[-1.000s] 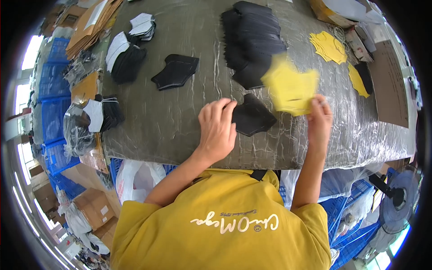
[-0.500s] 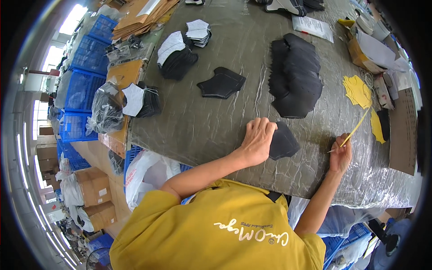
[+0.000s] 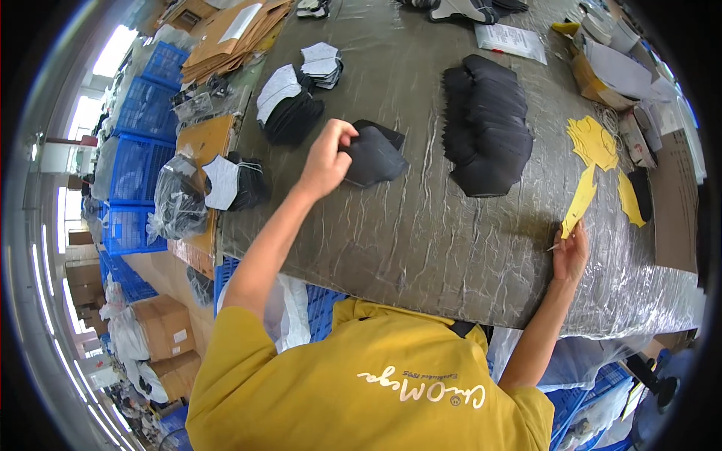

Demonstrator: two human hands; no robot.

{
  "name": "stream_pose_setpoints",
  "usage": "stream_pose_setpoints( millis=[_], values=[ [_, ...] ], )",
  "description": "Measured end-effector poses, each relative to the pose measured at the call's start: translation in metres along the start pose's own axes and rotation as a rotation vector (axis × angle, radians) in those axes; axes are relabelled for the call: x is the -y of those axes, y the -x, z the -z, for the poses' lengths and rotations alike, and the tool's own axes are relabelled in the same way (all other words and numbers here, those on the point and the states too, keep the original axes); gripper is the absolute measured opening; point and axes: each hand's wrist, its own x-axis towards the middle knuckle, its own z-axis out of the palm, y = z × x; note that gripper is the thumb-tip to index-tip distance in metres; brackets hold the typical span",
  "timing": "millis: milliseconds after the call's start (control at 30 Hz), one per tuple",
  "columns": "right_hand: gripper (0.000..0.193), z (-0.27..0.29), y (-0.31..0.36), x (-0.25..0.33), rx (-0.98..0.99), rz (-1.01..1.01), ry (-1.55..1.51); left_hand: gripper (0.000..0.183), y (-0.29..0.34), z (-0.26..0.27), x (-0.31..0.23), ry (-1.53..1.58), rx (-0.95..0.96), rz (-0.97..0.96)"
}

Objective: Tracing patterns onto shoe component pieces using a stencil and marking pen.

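My left hand point(image 3: 325, 164) pinches the left edge of a dark cut fabric piece point(image 3: 376, 160). That piece lies over or just above another black piece point(image 3: 390, 134), whose far edge still shows; whether they touch is hard to tell. Near the table's right front, my right hand point(image 3: 571, 257) is closed on a yellow pattern template point(image 3: 578, 201), which stands up from the fingers. A thin pen-like stick point(image 3: 554, 246) also pokes out of the same fingers. Between and beyond my hands lies a long fanned pile of black pieces point(image 3: 489, 128).
At the left stand black-and-grey stacks point(image 3: 289, 105) and a tied bundle point(image 3: 239, 183). More yellow templates point(image 3: 592, 141), a carton of papers point(image 3: 609, 79) and a cardboard sheet point(image 3: 671, 203) line the right side. Blue crates point(image 3: 143, 169) rise beyond the table's left edge.
My left hand has carried the dark piece leftward and away from me, onto or over the other black piece. The yellow template in my right hand has turned its flat face into view.
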Motion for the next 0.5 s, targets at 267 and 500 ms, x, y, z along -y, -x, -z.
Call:
stream_pose_setpoints(
  millis=[267,500],
  values=[
    [0.036,-0.012,0.007,0.002,-0.035,-0.007,0.012,0.051,0.009,-0.09,-0.053,-0.257,0.001,-0.228],
    [0.034,-0.015,0.013,-0.002,-0.004,-0.013,0.001,0.062,0.043,-0.168,-0.111,-0.213,0.271,-0.342]
  ],
)
